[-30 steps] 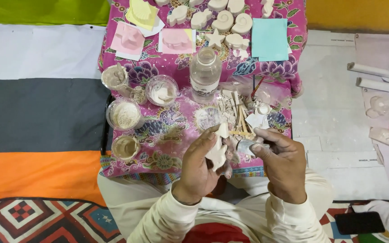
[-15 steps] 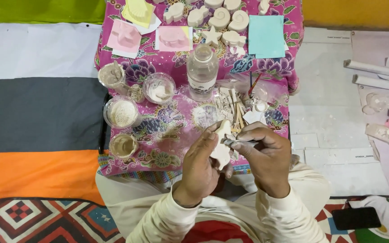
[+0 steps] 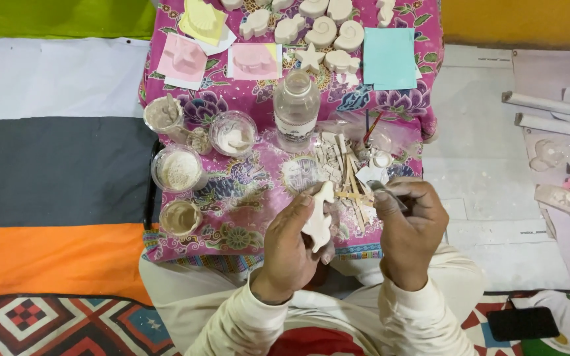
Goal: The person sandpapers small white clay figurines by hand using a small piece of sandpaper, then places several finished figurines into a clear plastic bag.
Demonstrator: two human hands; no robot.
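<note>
Item: white plaster figure (image 3: 318,221), clasped upright in the left hand (image 3: 291,247), fingers curled round its lower half, above the near edge of the floral cloth (image 3: 245,217). Right hand (image 3: 407,231), at three o'clock of it, closed on a thin metal tool (image 3: 385,192). Half a second earlier the tool tip met the figure; it had since drawn apart, suggesting a pause between scraping strokes. At eleven o'clock: clear bottle (image 3: 296,109); at nine, powder cups (image 3: 178,170).

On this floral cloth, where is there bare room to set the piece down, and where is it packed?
Bare floral cloth lies between the powder cups, the water bottle and the left hand. Crowded: the stick-and-scrap pile by the right hand, and the shell casts along the far edge.
</note>
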